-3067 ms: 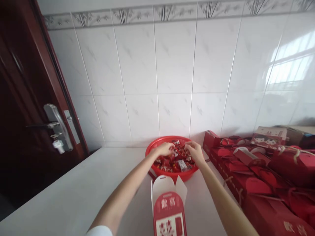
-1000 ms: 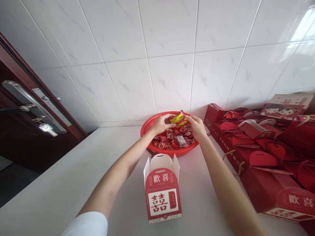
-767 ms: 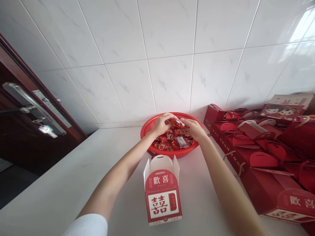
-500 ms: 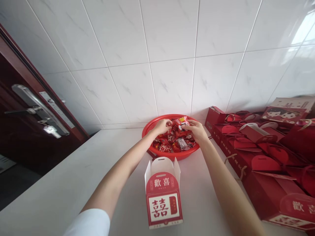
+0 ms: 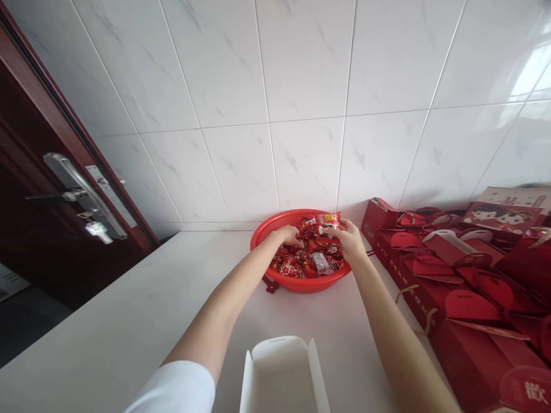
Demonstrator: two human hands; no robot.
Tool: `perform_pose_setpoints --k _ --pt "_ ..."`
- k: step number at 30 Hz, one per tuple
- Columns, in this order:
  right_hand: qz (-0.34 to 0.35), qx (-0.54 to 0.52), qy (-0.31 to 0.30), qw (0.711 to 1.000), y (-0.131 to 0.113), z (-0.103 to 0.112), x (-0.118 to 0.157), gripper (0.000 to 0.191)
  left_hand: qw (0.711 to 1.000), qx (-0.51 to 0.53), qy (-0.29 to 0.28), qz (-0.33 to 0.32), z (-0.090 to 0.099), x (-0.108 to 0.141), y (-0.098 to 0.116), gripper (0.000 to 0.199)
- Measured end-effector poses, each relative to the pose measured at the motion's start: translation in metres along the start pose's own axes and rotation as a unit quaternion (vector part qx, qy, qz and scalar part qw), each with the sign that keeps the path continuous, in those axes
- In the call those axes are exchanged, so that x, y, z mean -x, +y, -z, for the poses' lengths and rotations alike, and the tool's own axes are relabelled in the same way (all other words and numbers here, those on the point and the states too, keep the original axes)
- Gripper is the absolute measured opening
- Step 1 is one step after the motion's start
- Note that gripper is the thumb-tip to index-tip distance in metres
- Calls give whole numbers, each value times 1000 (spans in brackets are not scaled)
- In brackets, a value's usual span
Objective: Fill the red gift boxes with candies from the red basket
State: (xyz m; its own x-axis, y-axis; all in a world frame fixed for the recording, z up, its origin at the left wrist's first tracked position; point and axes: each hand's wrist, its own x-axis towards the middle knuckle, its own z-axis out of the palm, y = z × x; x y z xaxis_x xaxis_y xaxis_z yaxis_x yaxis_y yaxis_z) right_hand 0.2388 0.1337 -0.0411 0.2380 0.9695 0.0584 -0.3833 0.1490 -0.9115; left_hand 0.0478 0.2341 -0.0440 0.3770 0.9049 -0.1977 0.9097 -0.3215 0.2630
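Over the red basket (image 5: 318,285), I have the right hand (image 5: 350,238) pinching a red packet (image 5: 329,220), probably to keep it clear of the wrapped sweets (image 5: 310,268). The left hand (image 5: 287,236), apart from it, dips among them; I can't tell whether it grips one. Nearest the camera, an open box (image 5: 279,347) has its flaps raised, seemingly leaving its mouth free. The white table (image 5: 193,275) meets a tiled wall (image 5: 301,160); red boxes (image 5: 462,304) crowd the right, a dark door (image 5: 34,126) the left.

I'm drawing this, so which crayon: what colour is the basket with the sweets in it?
Bright red; the basket shows in the head view.
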Motion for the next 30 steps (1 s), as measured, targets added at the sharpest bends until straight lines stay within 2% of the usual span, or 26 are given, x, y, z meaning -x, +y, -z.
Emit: perform_pose_setpoints --k 4,10,14,19,26,30 --pt "6 -7 -7 1000 0 0 0 54 1000 21 10 12 -5 -2 0 32" --pt "8 -17 -44 999 -4 -3 7 41 995 92 34 27 -10 -2 -3 26" --pt "6 -31 -32 999 -3 -3 5 34 984 155 86 21 -3 2 -14 26" --pt "0 -38 -14 999 0 -1 -1 30 958 242 153 3 4 3 -20 8" --pt "-5 -46 -47 998 -4 -3 4 34 918 355 162 -75 9 9 1 30" --pt "-5 -57 -42 997 -3 -5 4 35 894 403 158 -117 14 13 17 41"
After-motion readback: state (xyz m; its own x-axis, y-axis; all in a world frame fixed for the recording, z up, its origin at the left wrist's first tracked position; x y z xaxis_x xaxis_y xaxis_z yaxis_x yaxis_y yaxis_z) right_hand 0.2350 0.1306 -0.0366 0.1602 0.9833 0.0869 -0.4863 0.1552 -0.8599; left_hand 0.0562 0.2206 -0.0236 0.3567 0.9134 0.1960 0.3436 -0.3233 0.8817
